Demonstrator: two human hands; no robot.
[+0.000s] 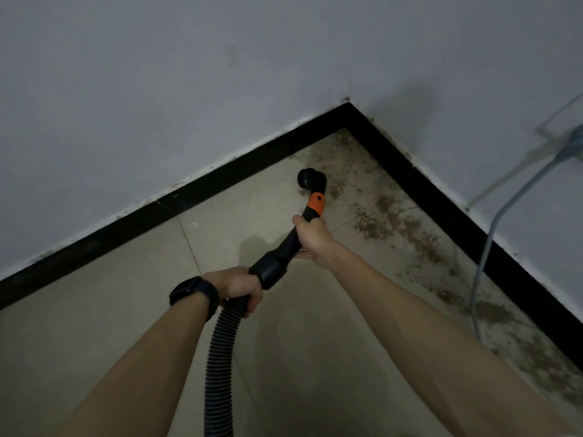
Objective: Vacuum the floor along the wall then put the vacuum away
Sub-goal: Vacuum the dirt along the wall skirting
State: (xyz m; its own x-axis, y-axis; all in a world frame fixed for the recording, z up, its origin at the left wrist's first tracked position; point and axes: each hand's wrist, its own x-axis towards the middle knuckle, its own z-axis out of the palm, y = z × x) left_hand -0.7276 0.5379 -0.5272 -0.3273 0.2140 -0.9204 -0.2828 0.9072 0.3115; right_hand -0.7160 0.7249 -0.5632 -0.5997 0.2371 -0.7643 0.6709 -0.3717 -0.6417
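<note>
gripping with 2 hands, i see: right hand (310,239) fingers curled tight round the black wand (274,266) below its orange collar (316,203) | left hand (239,287) wrapped round the ribbed hose (220,348) at the cuff | brush nozzle (310,181) on the tile floor (142,310) near the corner, beside brown dirt (388,212) along the black skirting (441,200)

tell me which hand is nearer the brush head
Right. The right hand grips the wand just behind the brush head, below the orange collar; the left hand holds the hose end farther back, toward the person.
</note>
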